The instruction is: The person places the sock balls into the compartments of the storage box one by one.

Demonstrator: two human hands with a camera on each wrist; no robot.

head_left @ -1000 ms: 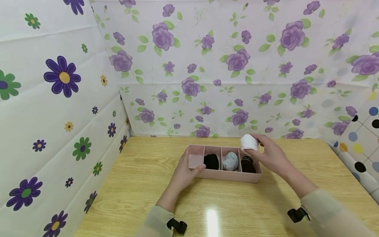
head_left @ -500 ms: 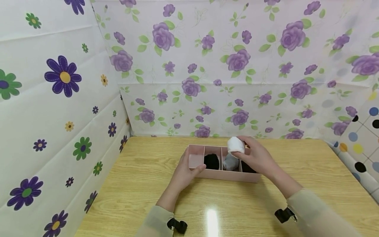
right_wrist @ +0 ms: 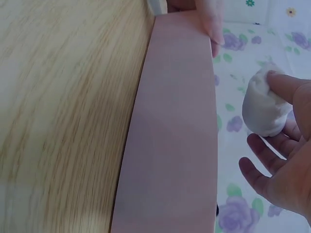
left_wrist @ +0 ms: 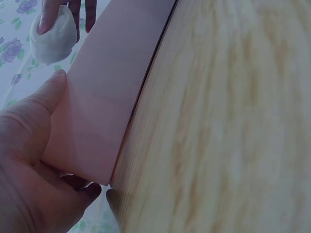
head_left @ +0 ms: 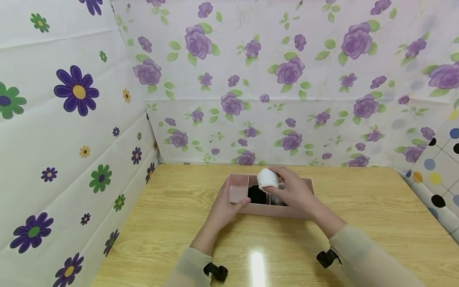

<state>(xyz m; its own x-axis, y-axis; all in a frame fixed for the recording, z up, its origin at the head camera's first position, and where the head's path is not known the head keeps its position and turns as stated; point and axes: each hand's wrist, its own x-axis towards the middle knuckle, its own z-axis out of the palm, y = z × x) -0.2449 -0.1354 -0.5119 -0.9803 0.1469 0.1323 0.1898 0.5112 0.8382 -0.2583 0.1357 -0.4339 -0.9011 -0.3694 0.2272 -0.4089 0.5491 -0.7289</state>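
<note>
A pink divided storage box [head_left: 265,209] lies lengthwise across the wooden table. My left hand [head_left: 223,208] grips its left end, thumb at the front rim and fingers round the end wall, as the left wrist view shows. Between thumb and fingers my right hand [head_left: 295,194] pinches a rolled white sock [head_left: 267,178], held above the box's middle. In the right wrist view the rolled sock [right_wrist: 265,108] is raised beyond the long front wall. A rolled black sock [head_left: 256,195] sits in the second compartment from the left; a grey one [head_left: 277,199] beside it is partly covered by my right hand.
The leftmost compartment [head_left: 238,193] shows its bare pink floor. Flowered sheeting [head_left: 215,79] rises behind the table [head_left: 172,223], with more at the left side and a dotted sheet [head_left: 435,179] at the right. Black straps circle both sleeves.
My right hand has carried the white sock leftward along the box, from above its right end to above the black sock's compartment. My left hand has kept its grip on the box.
</note>
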